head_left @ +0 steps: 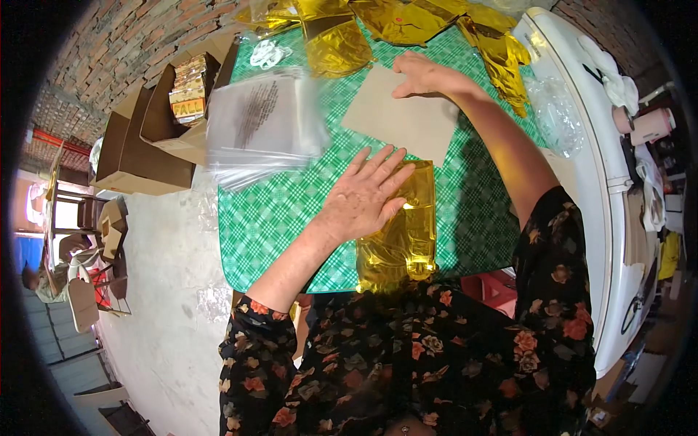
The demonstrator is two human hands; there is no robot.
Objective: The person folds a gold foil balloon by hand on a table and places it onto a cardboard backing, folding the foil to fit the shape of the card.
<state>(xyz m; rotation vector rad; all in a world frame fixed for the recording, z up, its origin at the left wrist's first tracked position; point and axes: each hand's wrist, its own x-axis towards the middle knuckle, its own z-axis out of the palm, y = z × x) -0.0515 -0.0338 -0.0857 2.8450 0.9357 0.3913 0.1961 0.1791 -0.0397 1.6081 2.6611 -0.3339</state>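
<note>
My left hand [360,198] lies flat with fingers spread over the left part of a folded piece of shiny gold foil [418,211] at the table's near edge. Beyond it is a plain beige cardboard sheet [400,120], its near corner close to the foil's top end. My right hand [423,75] grips that sheet at its far edge, thumb on the upper face and fingers at the rim. To the left of the sheet lies a stack of clear plastic bags [251,120] with dark print, somewhat blurred.
The table wears a green checked cover [291,232]. More gold foil [334,40] lies along its far side, near a white crumpled bundle [270,54]. Brown boxes [138,145] stand left, one holding colourful packs [189,94]. A white appliance [596,218] borders the right, beside clear plastic wrap [556,112].
</note>
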